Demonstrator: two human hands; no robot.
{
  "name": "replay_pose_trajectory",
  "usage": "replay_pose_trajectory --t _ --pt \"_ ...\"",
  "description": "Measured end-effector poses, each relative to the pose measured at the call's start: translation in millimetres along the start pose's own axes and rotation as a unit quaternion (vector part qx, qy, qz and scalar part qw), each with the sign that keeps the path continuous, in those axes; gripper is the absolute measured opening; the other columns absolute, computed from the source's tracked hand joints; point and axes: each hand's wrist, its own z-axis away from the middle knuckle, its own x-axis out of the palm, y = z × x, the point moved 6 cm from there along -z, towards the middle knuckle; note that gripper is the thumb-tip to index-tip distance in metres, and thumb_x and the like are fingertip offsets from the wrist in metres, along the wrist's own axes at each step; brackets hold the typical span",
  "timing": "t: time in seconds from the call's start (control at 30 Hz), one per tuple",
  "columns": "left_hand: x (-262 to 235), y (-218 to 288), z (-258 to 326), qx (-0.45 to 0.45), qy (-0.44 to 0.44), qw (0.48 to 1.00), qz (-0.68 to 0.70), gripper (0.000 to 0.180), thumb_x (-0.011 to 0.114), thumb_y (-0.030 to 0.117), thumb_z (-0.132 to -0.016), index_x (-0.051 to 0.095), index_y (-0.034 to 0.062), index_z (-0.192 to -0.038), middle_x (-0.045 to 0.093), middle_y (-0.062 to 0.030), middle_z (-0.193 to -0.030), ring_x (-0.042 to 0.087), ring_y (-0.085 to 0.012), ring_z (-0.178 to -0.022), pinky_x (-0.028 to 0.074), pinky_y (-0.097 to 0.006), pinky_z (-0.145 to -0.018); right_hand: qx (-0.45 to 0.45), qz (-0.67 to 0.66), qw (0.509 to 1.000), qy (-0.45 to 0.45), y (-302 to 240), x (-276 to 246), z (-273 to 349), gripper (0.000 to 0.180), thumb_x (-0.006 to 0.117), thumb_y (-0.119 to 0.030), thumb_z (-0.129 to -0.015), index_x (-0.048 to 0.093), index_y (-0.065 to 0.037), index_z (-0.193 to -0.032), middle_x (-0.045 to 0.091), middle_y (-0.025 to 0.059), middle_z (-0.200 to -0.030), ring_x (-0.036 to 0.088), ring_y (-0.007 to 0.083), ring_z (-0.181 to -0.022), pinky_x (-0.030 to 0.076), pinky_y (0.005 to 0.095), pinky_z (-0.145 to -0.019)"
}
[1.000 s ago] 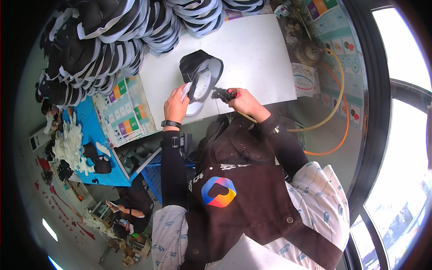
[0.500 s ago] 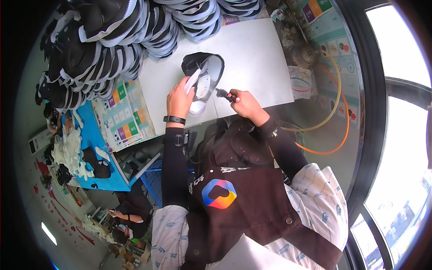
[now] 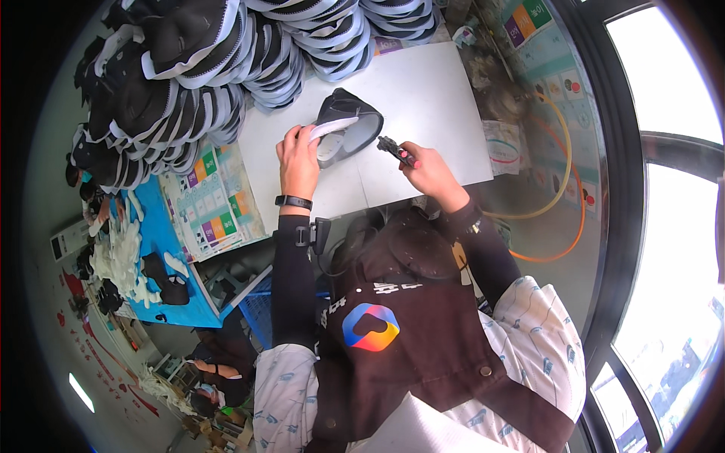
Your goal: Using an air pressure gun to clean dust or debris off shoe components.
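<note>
On the white tabletop [image 3: 430,90] lies a black and pale grey shoe upper [image 3: 371,130], its curved opening toward me. The fingers of my left hand [image 3: 300,162] pinch its left side, where a white strip [image 3: 332,128] stands up along the edge. Wrapped in my right hand [image 3: 433,175] is a small black hand tool with red handle parts [image 3: 394,149]; I cannot make out its exact kind. Its dark tip points up and left, close to the upper's right side but apart from it.
Stacks of black uppers with pale edging [image 3: 174,113] crowd the far left and back. A blue table [image 3: 189,283] with white gloves [image 3: 117,249] stands at left. Yellow and orange hoses [image 3: 568,162] loop at right beside the window frame. Another person [image 3: 219,374] sits at lower left.
The upper has turned and moved slightly, its lower end drawn in toward my left hand. My right hand with the tool has shifted a little to the right.
</note>
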Motion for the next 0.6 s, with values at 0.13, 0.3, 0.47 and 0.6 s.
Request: replay_pose_trajectory --t 0.13,0.3,0.47,0.6 --pt "6 -6 2 -0.009 0.027 0.995 0.1 0.033 0.068 0.013 -0.097 0.063 0.0084 -0.13 0.063 -0.0161 -0.132 0.059 -0.04 -0.121 0.047 -0.047 -0.104 0.037 0.059 0.998 0.01 13 2 0 0.025 0.062 -0.012 -0.088 0.063 -0.003 -0.111 0.071 0.023 -0.092 0.067 0.0448 -0.092 0.053 0.053 -0.078" --pt "-6 -6 -4 -0.06 0.003 0.998 0.031 0.023 0.06 0.021 -0.103 0.067 0.0022 -0.112 0.072 -0.0227 -0.094 0.069 -0.0447 -0.087 0.055 -0.049 -0.076 0.04 0.254 0.96 0.115 96 7 -17 0.04 0.07 -0.009 -0.083 0.053 0.001 -0.118 0.063 0.0191 -0.115 0.061 0.04 -0.111 0.058 0.048 -0.085" --pt "-16 -57 28 -0.204 0.024 0.969 0.139 0.022 0.061 0.021 -0.105 0.067 0.0008 -0.111 0.074 -0.0219 -0.098 0.071 -0.0402 -0.09 0.054 -0.044 -0.078 0.03 0.343 0.922 0.177 134 6 -21 0.061 0.076 -0.009 -0.08 0.051 0.002 -0.134 0.055 0.0243 -0.131 0.057 0.0438 -0.118 0.052 0.0456 -0.101" --pt "51 -93 118 -0.41 -0.014 0.649 0.641 0.034 0.061 0.012 -0.106 0.055 0.0009 -0.138 0.066 -0.0068 -0.131 0.066 -0.0227 -0.117 0.054 -0.039 -0.094 0.053 -0.265 0.962 0.045 86 50 -51 0.058 0.077 -0.038 -0.095 0.059 -0.001 -0.136 0.066 0.0176 -0.125 0.07 0.0254 -0.102 0.058 0.0378 -0.087"
